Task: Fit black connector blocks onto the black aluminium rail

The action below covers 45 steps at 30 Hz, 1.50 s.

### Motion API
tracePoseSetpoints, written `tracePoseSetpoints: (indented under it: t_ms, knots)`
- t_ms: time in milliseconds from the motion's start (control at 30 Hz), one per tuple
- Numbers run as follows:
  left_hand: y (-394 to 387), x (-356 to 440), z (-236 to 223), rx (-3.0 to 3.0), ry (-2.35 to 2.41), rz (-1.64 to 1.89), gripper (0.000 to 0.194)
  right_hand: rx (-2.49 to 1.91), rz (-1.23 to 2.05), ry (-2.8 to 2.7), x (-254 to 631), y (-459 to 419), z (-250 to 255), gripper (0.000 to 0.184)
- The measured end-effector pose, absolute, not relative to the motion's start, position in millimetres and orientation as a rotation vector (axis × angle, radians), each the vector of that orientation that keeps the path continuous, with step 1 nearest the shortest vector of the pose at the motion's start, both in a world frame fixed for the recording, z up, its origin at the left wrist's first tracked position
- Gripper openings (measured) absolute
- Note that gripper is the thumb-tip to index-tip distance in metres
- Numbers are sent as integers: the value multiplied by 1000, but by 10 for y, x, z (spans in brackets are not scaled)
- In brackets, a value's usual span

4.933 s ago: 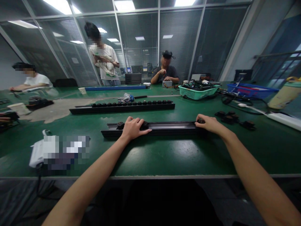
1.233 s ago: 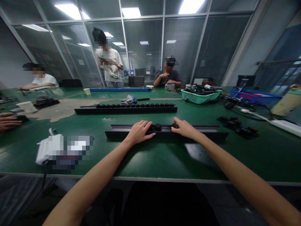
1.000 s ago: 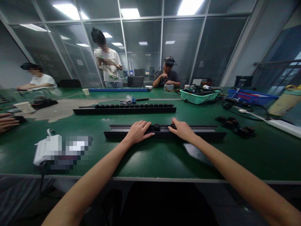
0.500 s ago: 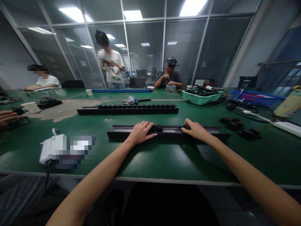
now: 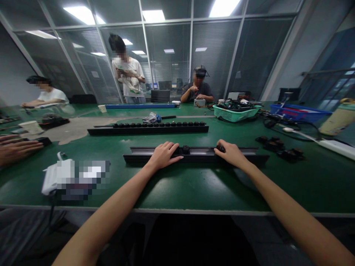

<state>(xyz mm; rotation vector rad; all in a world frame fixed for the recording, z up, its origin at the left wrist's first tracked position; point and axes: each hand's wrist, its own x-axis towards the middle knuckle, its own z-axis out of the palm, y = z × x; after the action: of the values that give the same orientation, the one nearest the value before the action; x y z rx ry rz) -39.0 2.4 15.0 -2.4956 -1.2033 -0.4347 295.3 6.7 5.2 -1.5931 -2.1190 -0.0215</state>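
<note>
Right now both my hands sit on a black metal rail [image 5: 244, 156] lying crosswise on the green surface [image 5: 194, 188] just in front of me. My left hand [image 5: 163, 156] curves over the rail beside a black block [image 5: 185, 149], and my right hand [image 5: 231, 154] has its fingertips [image 5: 217, 145] on a second black block [image 5: 220, 149]. Both grips curl downward, but I cannot tell whether either is pinching. Beyond lies another rail [image 5: 148, 129] lined with blocks, and a co-worker's hand [image 5: 16, 147] rests at far left.

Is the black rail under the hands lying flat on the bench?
Flat: the black rail lies level on the green bench, neither end raised.
</note>
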Motion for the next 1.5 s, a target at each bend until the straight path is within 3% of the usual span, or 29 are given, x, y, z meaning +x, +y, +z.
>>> tracePoseSetpoints:
  t_ms: [867,1500]
  knots:
    - [39,-390,146,-2493,-1206,-453,58,-1841,169,-1953,3562,199,87,19]
    - [71,-402,112,-2459,-1135,-480,58,-2044,182,-1841,3888,246,62,27]
